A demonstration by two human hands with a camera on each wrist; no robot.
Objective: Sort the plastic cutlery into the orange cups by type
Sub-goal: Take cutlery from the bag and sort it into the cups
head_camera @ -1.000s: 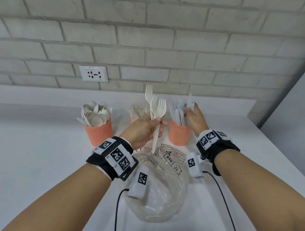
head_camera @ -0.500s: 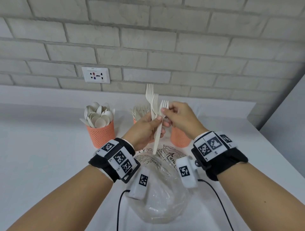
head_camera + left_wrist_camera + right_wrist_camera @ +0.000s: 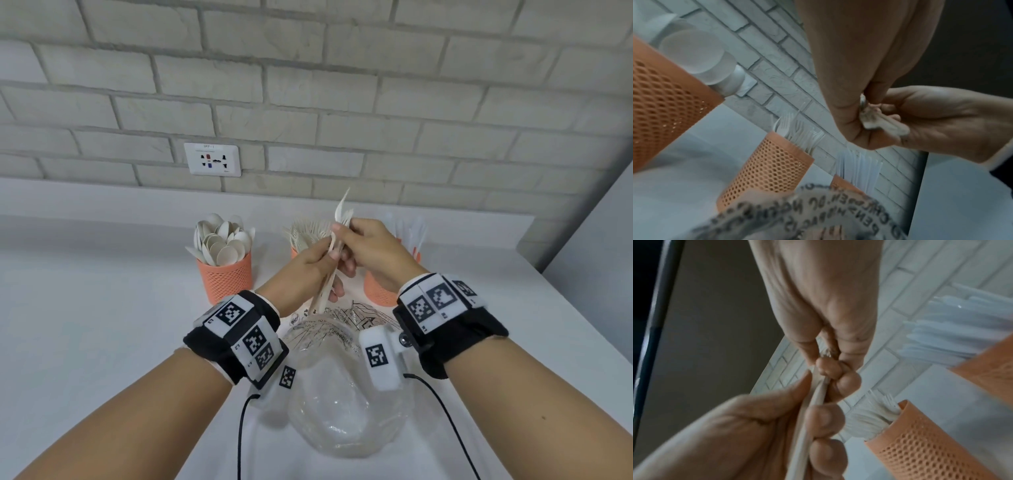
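Note:
Three orange mesh cups stand in a row at the back of the white table: a spoon cup (image 3: 226, 279) on the left, a fork cup (image 3: 766, 170) in the middle, half hidden by my hands in the head view, and a knife cup (image 3: 376, 291) on the right. My left hand (image 3: 330, 270) grips the handles of a small bunch of white plastic forks (image 3: 342, 214), held upright above the table in front of the fork cup. My right hand (image 3: 339, 234) pinches the same forks just below their heads. Their handles (image 3: 813, 410) run between both hands.
A crumpled clear plastic bag (image 3: 342, 394) with black print lies on the table under my wrists. Behind the cups a ledge meets a grey brick wall with a socket (image 3: 212, 159). A grey panel (image 3: 599, 257) borders the table's right side.
My right hand left the knife cup, crossed to the left and took hold of the forks that my left hand holds. The forks have turned edge-on and tilted slightly.

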